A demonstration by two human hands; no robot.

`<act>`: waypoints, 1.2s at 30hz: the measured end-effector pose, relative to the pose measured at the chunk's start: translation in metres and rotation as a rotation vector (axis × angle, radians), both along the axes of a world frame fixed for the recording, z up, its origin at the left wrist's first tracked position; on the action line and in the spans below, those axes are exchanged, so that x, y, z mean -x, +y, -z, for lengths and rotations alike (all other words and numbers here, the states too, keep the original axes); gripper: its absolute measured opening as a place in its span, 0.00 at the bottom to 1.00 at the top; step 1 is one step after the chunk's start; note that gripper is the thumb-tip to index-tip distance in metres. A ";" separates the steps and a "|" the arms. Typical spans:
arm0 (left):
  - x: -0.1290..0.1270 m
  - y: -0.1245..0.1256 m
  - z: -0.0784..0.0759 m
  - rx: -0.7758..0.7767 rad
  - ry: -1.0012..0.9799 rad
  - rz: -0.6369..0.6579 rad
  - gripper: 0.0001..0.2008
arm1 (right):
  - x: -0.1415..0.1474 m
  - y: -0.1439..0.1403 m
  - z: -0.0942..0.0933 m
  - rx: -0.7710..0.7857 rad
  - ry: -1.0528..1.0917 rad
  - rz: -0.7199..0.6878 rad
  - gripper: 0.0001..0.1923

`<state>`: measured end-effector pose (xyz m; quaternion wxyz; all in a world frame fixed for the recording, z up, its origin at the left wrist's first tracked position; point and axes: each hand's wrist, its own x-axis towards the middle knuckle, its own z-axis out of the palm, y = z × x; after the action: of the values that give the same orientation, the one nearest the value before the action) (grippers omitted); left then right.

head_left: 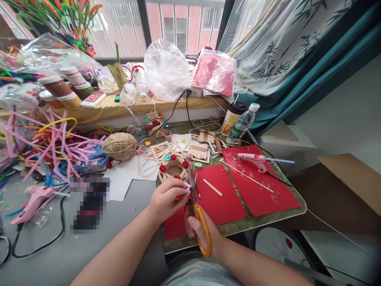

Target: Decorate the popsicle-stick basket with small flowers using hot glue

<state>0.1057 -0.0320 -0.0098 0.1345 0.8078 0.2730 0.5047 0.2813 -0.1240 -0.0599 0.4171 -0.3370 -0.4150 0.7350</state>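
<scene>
My left hand point(168, 198) pinches a small lilac fuzzy piece point(187, 187), perhaps bent pipe cleaner, between thumb and fingertips. In my right hand point(214, 234) is a pair of scissors point(209, 240) with orange handles, blades pointing away from me. The blades stand right beside the lilac piece; whether they touch it I cannot tell. Just beyond my left hand sits a twine-wrapped ring-shaped holder point(165, 176) decorated with red roses and a blue flower. Under both hands lies a red sheet point(223, 190) bearing a wooden craft stick point(212, 187).
A pink glue gun point(251, 157) and a thin wooden stick point(250, 177) lie on a second red sheet point(268, 194). Another glue gun point(35, 200) rests at left, near tangled pipe cleaners point(59, 139) and a twine ball point(120, 146). A water bottle point(241, 125) and cup point(232, 117) stand at back right.
</scene>
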 end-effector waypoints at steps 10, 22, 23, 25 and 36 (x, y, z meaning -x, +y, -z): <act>0.026 0.021 -0.008 0.188 -0.306 -0.292 0.06 | -0.098 0.057 -0.042 -0.064 -0.546 0.215 0.24; 0.077 0.058 -0.004 0.739 -0.582 -0.191 0.21 | -0.163 0.104 -0.041 -0.158 -1.829 0.165 0.22; 0.078 0.058 -0.004 0.751 -0.570 -0.188 0.21 | -0.160 0.105 -0.042 -0.169 -1.871 0.140 0.22; 0.080 0.059 -0.004 0.749 -0.562 -0.197 0.21 | -0.156 0.107 -0.043 -0.199 -1.920 0.090 0.22; 0.099 0.056 -0.015 0.923 -0.414 -0.068 0.23 | -0.158 0.106 -0.053 -0.338 -1.909 0.057 0.20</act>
<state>0.0065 0.0242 0.0054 0.5124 0.5376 0.4615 0.4851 0.4392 -0.0177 -0.0069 -0.0349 -0.7373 -0.6707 0.0724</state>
